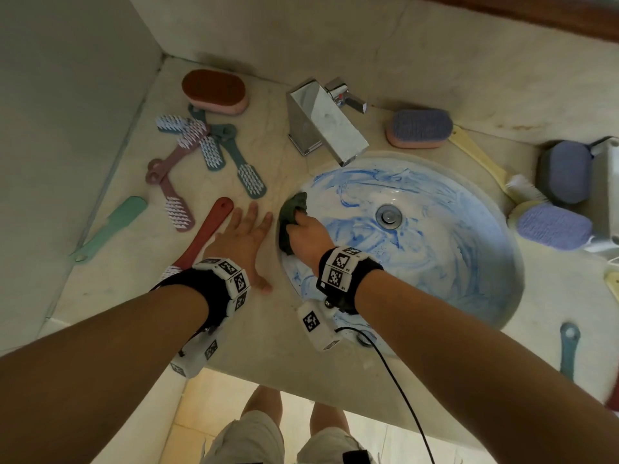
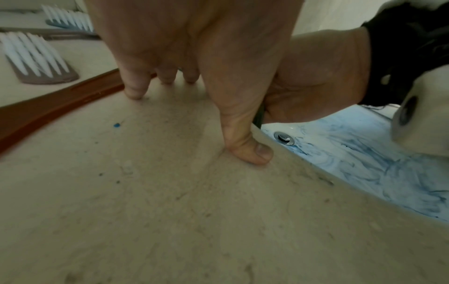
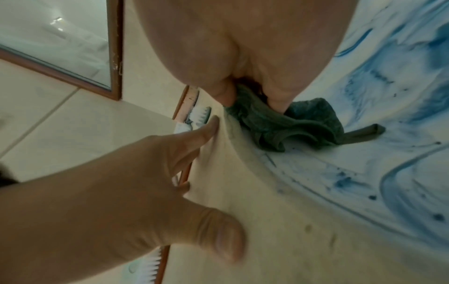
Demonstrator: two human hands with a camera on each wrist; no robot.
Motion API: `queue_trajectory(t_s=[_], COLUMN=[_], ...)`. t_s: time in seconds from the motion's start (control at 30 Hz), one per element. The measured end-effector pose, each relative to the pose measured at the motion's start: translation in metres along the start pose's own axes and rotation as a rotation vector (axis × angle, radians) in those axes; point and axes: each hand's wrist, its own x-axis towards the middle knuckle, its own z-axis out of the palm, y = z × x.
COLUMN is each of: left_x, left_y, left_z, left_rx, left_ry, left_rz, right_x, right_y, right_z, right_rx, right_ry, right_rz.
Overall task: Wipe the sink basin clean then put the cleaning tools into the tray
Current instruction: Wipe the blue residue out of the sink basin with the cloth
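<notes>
A dark green cloth point(image 1: 290, 220) is bunched and clenched in the grip of the right hand point(image 1: 310, 236), pressed against the left inner wall of the sink basin point(image 1: 445, 262), just under its rim. The basin is seen smeared with blue streaks around the drain point(image 1: 388, 216). The left hand point(image 1: 244, 244) is laid flat on the bench point(image 1: 140, 262) just beside the basin, its grip open, fingers spread and nothing held; its thumb point(image 2: 252, 153) is set near the rim. A red-handled brush point(image 1: 209, 232) is partly covered by that hand. Several teal and mauve brushes point(image 1: 204, 152) are heaped further back on the bench, and a chrome tap point(image 1: 321, 122) is mounted behind the basin. Purple-topped sponges point(image 1: 554, 226) are seen at the right, where no tray can be clearly made out
</notes>
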Motion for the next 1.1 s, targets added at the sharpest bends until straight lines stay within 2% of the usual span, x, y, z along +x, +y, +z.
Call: queue_trajectory(t_s=[0.13,0.37,0.5,0.73,0.9,1.1], left_x=[0.002,0.003,0.003,0.002,0.002,0.002], left_y=[-0.002,-0.002,-0.003,-0.002,-0.001,-0.002], left_z=[0.002,0.001,0.0,-0.002,-0.001,-0.001], left_rx=[0.006,0.037,0.054,0.046,0.044,0.04], left_ry=[-0.004,-0.002,-0.016,-0.021,-0.018,-0.01], left_rz=[0.005,-0.003,-0.001,0.006,0.001,0.0], right_x=[0.003,0.02,0.012,-0.032,-0.032,-0.003], right_y=[-0.005,-0.005,-0.002,0.015,0.019,0.002], right_z=[-0.013,-0.035,-0.032,-0.025,-0.022,-0.029], right_rx=[-0.191,-0.295,-0.415,-0.633,-0.554,-0.346], right_ry=[0.038,0.082,0.015,-0.177,-0.166,-0.018], right_rz=[-0.053,-0.016,-0.095,-0.255,-0.224,-0.144])
